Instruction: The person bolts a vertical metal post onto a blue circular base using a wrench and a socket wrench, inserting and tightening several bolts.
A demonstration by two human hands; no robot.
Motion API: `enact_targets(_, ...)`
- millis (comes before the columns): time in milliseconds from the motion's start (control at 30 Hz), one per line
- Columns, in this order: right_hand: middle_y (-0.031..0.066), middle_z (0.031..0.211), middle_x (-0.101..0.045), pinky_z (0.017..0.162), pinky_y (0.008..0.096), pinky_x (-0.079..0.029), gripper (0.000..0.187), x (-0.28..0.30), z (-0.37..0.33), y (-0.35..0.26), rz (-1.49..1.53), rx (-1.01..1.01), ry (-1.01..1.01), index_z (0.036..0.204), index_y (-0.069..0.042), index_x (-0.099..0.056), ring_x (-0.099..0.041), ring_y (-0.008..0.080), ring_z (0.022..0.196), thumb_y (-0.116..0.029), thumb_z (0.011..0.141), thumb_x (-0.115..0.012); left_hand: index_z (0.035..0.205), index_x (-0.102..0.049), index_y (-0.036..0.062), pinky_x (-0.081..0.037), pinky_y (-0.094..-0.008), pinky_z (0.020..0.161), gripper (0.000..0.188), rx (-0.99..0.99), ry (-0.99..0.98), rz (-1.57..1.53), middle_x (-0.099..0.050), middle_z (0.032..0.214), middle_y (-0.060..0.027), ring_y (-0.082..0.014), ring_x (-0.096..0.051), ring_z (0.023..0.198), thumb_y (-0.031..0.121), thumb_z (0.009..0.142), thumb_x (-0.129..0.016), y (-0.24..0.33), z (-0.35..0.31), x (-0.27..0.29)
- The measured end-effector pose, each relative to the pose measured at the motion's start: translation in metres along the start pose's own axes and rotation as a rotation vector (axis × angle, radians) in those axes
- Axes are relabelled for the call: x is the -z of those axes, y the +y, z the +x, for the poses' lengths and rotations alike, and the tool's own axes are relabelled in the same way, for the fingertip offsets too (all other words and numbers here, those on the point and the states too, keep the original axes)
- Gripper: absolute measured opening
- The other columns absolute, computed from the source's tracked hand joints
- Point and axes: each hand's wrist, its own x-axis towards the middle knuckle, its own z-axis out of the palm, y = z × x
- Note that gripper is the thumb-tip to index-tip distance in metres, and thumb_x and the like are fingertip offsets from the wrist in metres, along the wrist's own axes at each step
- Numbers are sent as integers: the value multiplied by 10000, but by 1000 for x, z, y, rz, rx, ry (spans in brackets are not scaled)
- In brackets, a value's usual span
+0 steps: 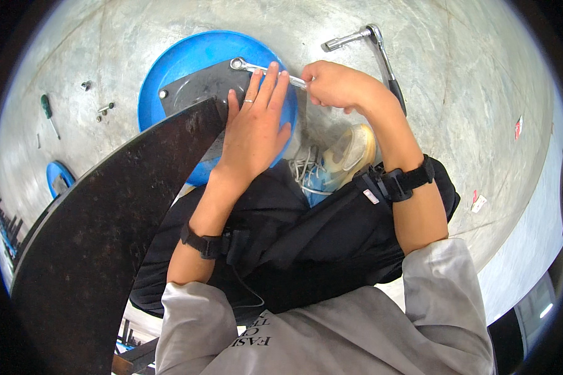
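Note:
My right hand (339,86) is closed around the outer end of a silver ring spanner (292,79). The spanner's ring end sits at the upper right corner of a dark metal plate (191,87), over what looks like a bolt. My left hand (251,128) lies on the plate with its fingers stretched out, the fingertips across the spanner's shaft. At the plate's left corner a bolt head (163,94) shows. The plate lies over a round blue disc (169,55). Part of the plate is hidden by my left hand and a large dark curved panel (116,200).
On the floor at the upper right lies a ratchet wrench (381,53) with a socket. A screwdriver (46,107) and small metal parts (105,111) lie on the left, near a smaller blue disc (57,174). A shoe (347,153) stands right of the large disc.

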Motion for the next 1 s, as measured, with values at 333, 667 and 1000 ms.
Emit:
enact_targets(333,152,813,-646,718,375,-482,217,6,13,7,-307,147,538,930,-62,-648,-616,310,756,-136,778,-511,1350,-266,-18,-237,-559,1002,691,-30,82,-120,-251,1401,-233,-394,-276,1281,122,758,-592,-8,4,0)
enact_targets(667,140,782,-602,847,425,-375,95,18,3,-4,-442,647,957,759,-19,-601,-556,290,852,-62,711,-531,1320,-325,-19,-237,-450,1042,623,-49,280,-237,-304,1369,-241,-396,-292,1267,60,755,-575,-7,5,3)
enact_targets(1000,133,755,-614,636,317,-459,241,14,7,7,-119,313,407,926,12,-602,-585,217,688,-159,800,-489,1353,-296,35,-229,-519,1028,677,-24,298,-127,-182,1430,-216,-395,-214,1307,91,746,-592,0,4,6)
